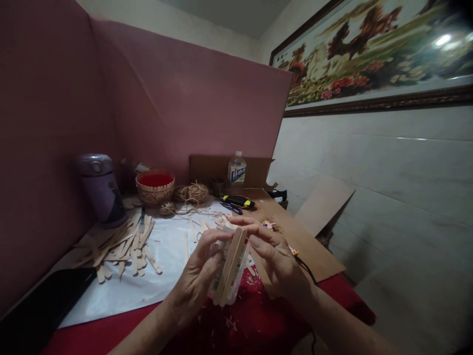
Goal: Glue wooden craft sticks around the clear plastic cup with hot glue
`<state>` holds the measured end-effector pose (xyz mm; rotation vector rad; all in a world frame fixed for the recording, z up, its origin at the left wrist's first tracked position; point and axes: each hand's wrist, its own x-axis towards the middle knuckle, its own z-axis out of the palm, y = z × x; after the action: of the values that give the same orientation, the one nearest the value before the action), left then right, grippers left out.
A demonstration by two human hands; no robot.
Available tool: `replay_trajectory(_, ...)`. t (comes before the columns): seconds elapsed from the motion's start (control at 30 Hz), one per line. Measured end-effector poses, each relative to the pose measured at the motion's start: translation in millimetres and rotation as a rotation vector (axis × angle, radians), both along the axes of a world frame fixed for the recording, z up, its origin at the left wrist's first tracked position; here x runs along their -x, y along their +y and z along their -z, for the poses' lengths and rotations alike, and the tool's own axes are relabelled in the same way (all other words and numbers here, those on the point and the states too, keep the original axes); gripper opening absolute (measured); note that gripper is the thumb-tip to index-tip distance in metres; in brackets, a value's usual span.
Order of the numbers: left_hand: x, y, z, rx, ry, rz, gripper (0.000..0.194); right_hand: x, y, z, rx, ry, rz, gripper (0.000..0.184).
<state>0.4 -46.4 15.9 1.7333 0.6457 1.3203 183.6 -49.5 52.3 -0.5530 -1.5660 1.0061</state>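
A small clear plastic container [239, 285] with a printed label is held between my two hands, low over the front of the table. Two flat wooden craft sticks [232, 266] lie side by side along its facing side. My left hand [194, 276] is closed around the left side, its thumb and fingers by the upper part of the sticks. From the right, my right hand [279, 256] grips the other side, fingers curled over near the top. The container's far side is hidden.
Loose craft sticks [127, 244] are heaped on the white sheet [170, 286]. A purple flask [101, 192], a stick-covered bowl [155, 188], twine [192, 194], a utility knife [238, 201] and a bottle [237, 172] stand or lie behind. Cardboard [310, 256] covers the right; shavings dot the red cloth [266, 315].
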Motion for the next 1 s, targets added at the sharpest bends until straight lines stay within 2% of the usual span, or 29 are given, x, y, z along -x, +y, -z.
replay_trajectory(0.2,-1.6,-1.1,-1.2,0.006,-0.001,0.005,0.028,5.6,2.3,0.1,0.081,0.055,-0.007,0.008)
replay_trajectory(0.53,-3.9,-0.9,-3.4,0.045,-0.036,0.049,0.028,16.8,5.6,-1.6,0.226,0.154,0.020,0.013)
replay_trajectory(0.77,-2.8,-0.4,-0.6,0.117,-0.068,0.057,0.029,18.5,6.6,-5.2,0.169,0.072,0.134,0.018)
replay_trajectory(1.0,-5.3,1.1,-2.7,0.060,-0.087,0.079,0.044,23.8,10.6,-4.7,0.138,0.043,0.171,0.020)
